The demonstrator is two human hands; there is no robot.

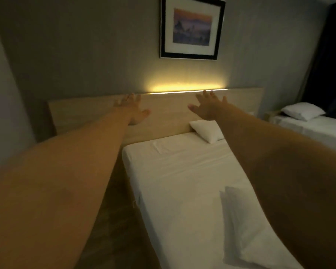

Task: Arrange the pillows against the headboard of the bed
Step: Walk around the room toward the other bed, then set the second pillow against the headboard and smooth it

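Observation:
A bed with a white sheet (pixel 175 171) runs from the lower right up to a long wooden headboard (pixel 167 111). One white pillow (pixel 207 131) leans at the headboard's foot, partly hidden behind my right forearm. A second white pillow (pixel 246 230) lies flat on the mattress near me, its right side covered by my right arm. Both arms are stretched out forward. My left hand (pixel 133 109) and my right hand (pixel 209 106) hover in front of the headboard with fingers spread, holding nothing.
A second bed (pixel 314 131) with its own pillow (pixel 303 111) stands at the right. A framed picture (pixel 192 28) hangs above a lit strip (pixel 184 90) on the headboard. Dark floor (pixel 113 210) runs along the bed's left side. A dark curtain (pixel 330 55) fills the far right.

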